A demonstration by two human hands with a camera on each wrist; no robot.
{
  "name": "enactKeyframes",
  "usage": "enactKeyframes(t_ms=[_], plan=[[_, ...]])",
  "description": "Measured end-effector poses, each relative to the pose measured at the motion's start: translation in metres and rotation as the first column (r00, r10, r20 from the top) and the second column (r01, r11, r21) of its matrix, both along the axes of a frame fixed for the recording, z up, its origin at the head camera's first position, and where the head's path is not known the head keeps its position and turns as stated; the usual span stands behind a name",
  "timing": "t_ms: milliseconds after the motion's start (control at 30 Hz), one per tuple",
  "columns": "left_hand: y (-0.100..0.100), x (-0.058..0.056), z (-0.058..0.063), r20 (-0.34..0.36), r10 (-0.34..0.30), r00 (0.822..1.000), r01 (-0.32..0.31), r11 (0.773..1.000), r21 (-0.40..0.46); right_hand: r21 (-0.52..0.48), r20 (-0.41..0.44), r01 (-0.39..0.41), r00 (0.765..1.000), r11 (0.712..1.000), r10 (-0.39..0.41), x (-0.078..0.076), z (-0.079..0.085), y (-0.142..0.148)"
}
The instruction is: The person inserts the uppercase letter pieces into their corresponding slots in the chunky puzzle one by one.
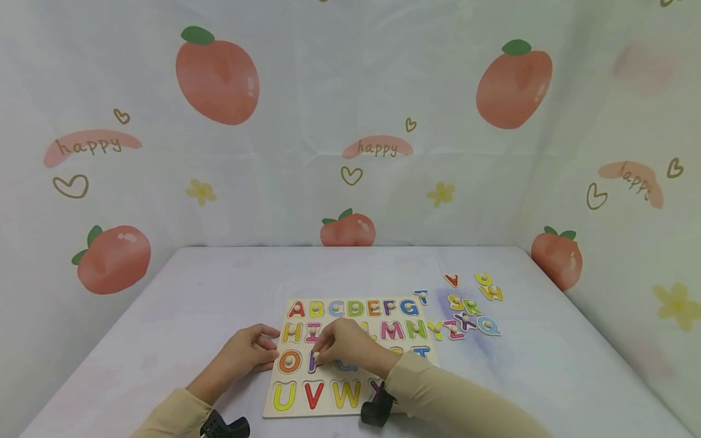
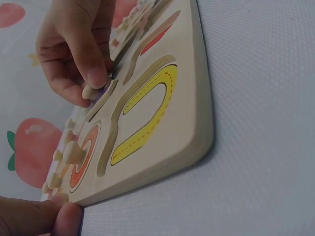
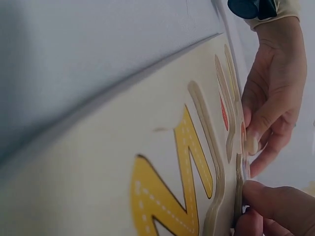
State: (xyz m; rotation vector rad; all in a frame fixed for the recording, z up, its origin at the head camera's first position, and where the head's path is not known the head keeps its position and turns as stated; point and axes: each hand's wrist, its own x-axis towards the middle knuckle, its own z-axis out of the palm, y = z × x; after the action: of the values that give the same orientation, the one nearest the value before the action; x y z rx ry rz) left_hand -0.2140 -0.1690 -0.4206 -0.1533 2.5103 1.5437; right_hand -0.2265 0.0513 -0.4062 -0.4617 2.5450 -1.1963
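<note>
A wooden alphabet puzzle board (image 1: 306,414) lies on the table. My right hand (image 1: 350,344) pinches the knob of a purple letter P piece (image 1: 311,362) between thumb and fingertips, over the slot right of the orange O (image 1: 289,362). In the left wrist view the purple piece (image 2: 101,94) appears tilted at its recess; whether it is fully seated I cannot tell. Against the board's left edge rests my left hand (image 1: 246,353), its thumb and fingers touching the side near the O. Letters A to G fill the top row. The right hand covers part of the second row.
Loose knobbed letters lie right of the board, among them a T (image 1: 421,297), a red V (image 1: 451,280), a yellow W (image 1: 491,293), a blue Q (image 1: 488,326) and a pink Z (image 1: 453,330). Bottom-row recesses show a printed U (image 1: 284,396) and V (image 1: 314,395). A patterned curtain hangs behind.
</note>
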Motion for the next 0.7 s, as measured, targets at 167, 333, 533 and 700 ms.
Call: enactKeyframes(t_ms=[167, 333, 533, 700], plan=[[0.0002, 0.0004, 0.001, 0.003, -0.005, 1.0, 0.005, 1.0, 0.003, 0.012, 0.01, 0.007, 1.0, 1.0, -0.007, 0.001, 0.0008, -0.0009], [0.0005, 0.001, 0.0032, -0.002, -0.014, 1.0, 0.014, 1.0, 0.008, 0.023, 0.003, 0.0, 1.0, 1.0, 0.0, 0.0006, 0.0012, -0.0012], [0.0, 0.0003, 0.002, -0.003, -0.014, 1.0, 0.014, 1.0, -0.004, 0.036, 0.0, -0.003, 1.0, 0.999, 0.003, 0.0, 0.0013, -0.0023], [-0.0002, -0.0005, 0.001, -0.008, -0.01, 1.0, 0.01, 1.0, -0.026, 0.046, 0.004, -0.01, 1.0, 0.999, 0.01, -0.0003, 0.0026, -0.0034]])
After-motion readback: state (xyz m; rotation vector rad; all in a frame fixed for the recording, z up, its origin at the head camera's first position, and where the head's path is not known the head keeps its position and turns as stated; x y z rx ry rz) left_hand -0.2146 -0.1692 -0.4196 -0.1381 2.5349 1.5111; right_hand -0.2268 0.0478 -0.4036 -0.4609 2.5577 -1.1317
